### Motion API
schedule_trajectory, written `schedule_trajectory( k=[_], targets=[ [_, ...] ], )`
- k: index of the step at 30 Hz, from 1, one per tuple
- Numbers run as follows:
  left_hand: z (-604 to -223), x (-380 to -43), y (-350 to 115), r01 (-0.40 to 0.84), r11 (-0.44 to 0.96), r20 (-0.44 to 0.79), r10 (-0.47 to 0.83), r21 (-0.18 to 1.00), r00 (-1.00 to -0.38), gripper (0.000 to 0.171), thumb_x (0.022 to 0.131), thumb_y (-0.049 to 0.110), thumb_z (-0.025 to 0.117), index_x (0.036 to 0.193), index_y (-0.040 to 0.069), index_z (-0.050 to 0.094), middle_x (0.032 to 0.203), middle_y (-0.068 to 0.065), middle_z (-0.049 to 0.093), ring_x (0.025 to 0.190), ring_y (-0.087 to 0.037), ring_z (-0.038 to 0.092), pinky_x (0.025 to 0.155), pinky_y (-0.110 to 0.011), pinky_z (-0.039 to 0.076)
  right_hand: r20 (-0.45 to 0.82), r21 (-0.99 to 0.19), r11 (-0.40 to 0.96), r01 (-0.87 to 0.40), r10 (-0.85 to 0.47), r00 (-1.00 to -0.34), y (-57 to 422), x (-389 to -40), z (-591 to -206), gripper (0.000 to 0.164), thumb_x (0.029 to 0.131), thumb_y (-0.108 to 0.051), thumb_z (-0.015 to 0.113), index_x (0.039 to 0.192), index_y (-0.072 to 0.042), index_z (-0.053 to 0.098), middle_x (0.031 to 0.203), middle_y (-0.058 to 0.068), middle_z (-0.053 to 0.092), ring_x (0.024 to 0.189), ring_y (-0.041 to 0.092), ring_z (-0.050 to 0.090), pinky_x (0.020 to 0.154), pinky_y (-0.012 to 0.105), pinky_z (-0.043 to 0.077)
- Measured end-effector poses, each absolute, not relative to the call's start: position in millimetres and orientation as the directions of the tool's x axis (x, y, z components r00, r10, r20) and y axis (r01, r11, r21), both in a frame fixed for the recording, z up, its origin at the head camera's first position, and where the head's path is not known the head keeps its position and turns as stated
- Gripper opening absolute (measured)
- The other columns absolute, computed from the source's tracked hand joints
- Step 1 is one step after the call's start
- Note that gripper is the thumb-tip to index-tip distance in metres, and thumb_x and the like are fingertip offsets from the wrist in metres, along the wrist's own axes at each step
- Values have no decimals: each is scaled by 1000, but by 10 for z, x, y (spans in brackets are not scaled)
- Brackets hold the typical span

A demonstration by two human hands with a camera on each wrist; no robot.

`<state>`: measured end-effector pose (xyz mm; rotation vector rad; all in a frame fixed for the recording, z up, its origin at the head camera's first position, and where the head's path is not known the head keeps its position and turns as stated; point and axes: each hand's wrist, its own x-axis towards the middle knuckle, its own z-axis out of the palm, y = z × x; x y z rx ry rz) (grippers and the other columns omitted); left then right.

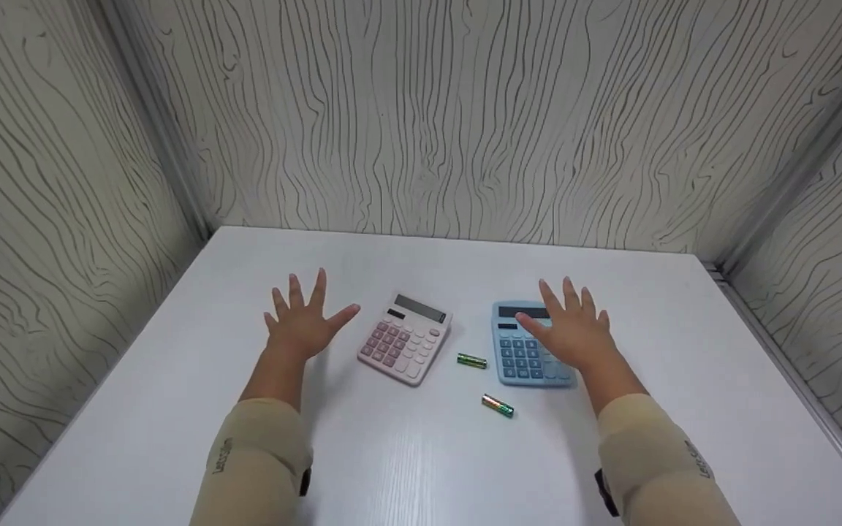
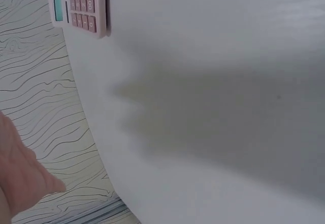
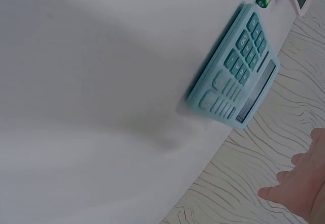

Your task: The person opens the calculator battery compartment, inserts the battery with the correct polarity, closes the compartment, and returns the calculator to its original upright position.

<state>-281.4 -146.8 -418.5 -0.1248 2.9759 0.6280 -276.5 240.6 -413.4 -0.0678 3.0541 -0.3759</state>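
A pink calculator (image 1: 405, 340) lies tilted on the white table, and a blue calculator (image 1: 523, 358) lies to its right. Between them is a green battery (image 1: 471, 360); a second battery (image 1: 498, 405) lies nearer the front. My left hand (image 1: 304, 329) is held above the table, left of the pink calculator, fingers spread and holding nothing. Over the blue calculator's right part hovers my right hand (image 1: 574, 332), also with spread fingers, hiding some of its keys and screen. In the right wrist view the blue calculator (image 3: 236, 71) shows whole, apart from the hand (image 3: 299, 183).
The white table (image 1: 406, 475) fills the space under both arms. Behind it and at both sides stand panels (image 1: 421, 124) with a wood-line pattern. Shadows of the hands fall on the tabletop in both wrist views.
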Motion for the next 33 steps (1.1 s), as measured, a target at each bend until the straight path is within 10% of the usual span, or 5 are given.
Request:
schedule_trajectory(
  k=[19,33],
  targets=[
    [-4468,-2733,-1144,-241,634,-212,-123,735,-970,87,83,66,42,146,10,18,149,-22,15,135,-41,15,106,-54,19,-131,-631,776,-23,-135,-982,1765,-2745,-4357,94,77,-79,26,148,-20,6,152,15,1,138,35,-2,106,57,8],
    [-4583,-2615,-818,-326,542,-270,-183,775,-945,70,89,46,48,142,5,28,144,-23,28,132,-39,25,105,-50,24,-197,-763,643,70,-128,-972,1445,-2746,-4549,94,77,-79,25,147,-18,12,152,16,9,138,36,8,107,54,10]
  ],
)
